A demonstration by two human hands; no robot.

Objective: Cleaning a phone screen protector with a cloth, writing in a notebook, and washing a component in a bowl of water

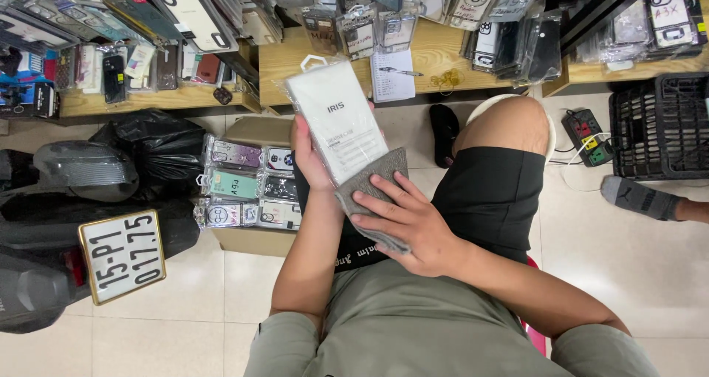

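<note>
Across the tiled floor, stock is spread around a seated person: a long pale wooden shelf [443,52] hung with packaged phone cases, a black plastic crate [659,126] at the far right, and an open brown cardboard box [251,238] in which bagged, patterned phone cases [235,185] are laid in rows.

A white flat phone-case package in a clear sleeve [336,122] is held upright above the lap, tilted slightly left. The left hand [310,155] is closed round its lower left edge, thumb in front. A grey folded cloth [373,196] is pressed against the package's lower end by the right hand [410,222], fingers flat and spread, wrist bent inward.

Step judged: wiping of the sleeve, lower part in hand. Next move is judged to call for a steady left grip while the cloth is drawn along the remaining face.
</note>
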